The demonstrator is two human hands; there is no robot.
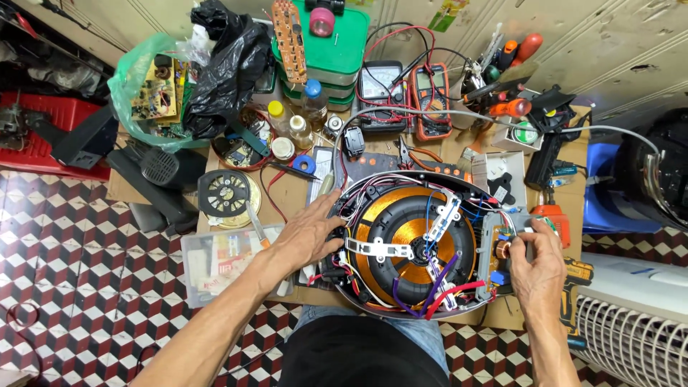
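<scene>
- Both hands work on an opened cooker base [412,247] that lies upside down at the middle of the cluttered table [287,197], its copper coil [401,240] and coloured wires facing up.
- Left hand [309,233] lies spread and flat on the base's rim at nine o'clock, fingers wide and gripping nothing; it seems to steady the shell so it does not slide.
- Right hand [539,269] sits at three o'clock of the base, fingers pinched narrow on a small part at the circuit board [502,254]; what exactly is between the fingertips is too small to tell.
- White bracket arms [401,247] cross the coil, presumably holding it in place.
- Two meters [405,97], one grey and one orange, lie at twelve o'clock with their leads looping toward the base, close at hand for probing.
- Stacked green-lidded tubs [326,54] stand at eleven o'clock, with a brown perforated board [289,39] leaning on them.
- Small bottles [301,115] with yellow, blue and white caps cluster just below the tubs.
- Black plastic bag [226,68] and a green bag [140,86] holding a circuit board sit at ten o'clock.
- Clear flat box [218,261] with pale paper labels, red-printed, lies under the left forearm at eight o'clock.
- Screwdrivers with orange handles [512,79] stand in a holder at one o'clock.
- Round fan part [224,193] rests at nine o'clock beyond the left hand.
</scene>
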